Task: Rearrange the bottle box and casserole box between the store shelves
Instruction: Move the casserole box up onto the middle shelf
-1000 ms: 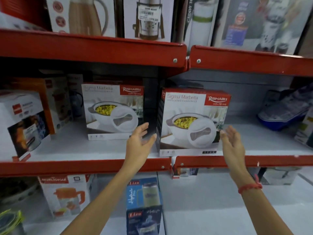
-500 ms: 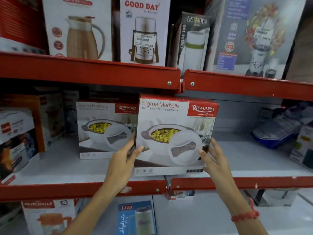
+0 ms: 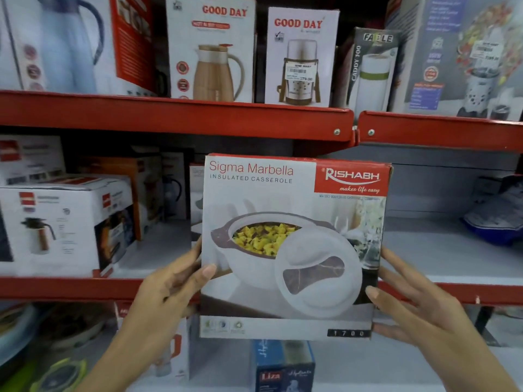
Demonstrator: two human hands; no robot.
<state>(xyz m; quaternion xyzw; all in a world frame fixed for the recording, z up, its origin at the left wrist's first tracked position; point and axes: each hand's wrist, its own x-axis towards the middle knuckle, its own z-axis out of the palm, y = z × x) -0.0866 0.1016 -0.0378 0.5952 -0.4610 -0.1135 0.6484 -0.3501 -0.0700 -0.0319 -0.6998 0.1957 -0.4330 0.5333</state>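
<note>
I hold a white and red casserole box [image 3: 291, 244], printed "Sigma Marbella Insulated Casserole", upright in front of the middle shelf, off the shelf board. My left hand [image 3: 167, 290] grips its left edge, thumb on the front face. My right hand [image 3: 407, 304] grips its right edge, thumb on the front. A blue "Liza" bottle box [image 3: 283, 366] stands on the lower shelf directly below the casserole box. A second casserole box [image 3: 196, 199] is mostly hidden behind the held one.
Red metal shelves [image 3: 175, 117] run across the view. The top shelf carries jug and flask boxes [image 3: 210, 49]. White and orange boxes [image 3: 65, 222] fill the middle shelf's left side. A blue packet [image 3: 498, 219] lies at the far right, with bare shelf board [image 3: 424, 250] beside it.
Both hands went from open in front of the shelf to gripping the casserole box. The box came off the middle shelf, leftward and toward me.
</note>
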